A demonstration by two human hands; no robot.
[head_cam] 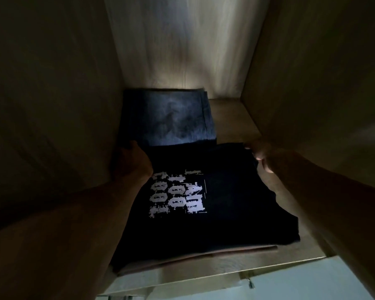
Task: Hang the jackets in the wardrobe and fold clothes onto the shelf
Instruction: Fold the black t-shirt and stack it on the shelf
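A folded black T-shirt (225,202) with a white block print lies on the wooden shelf (232,118) inside the dim wardrobe. It sits on a folded brownish garment (204,257) whose edge shows at the front. My left hand (131,162) rests at the shirt's far left corner, its fingers partly hidden in shadow. At the shirt's far right corner my right hand (261,155) pinches the fabric edge. Folded dark blue jeans (169,118) lie behind the shirt against the back wall.
Wardrobe side walls (52,105) stand close on the left and right, and the pale back panel (182,50) rises behind the jeans. A strip of bare shelf runs right of the jeans. Below the shelf's front edge (204,278) a pale surface shows.
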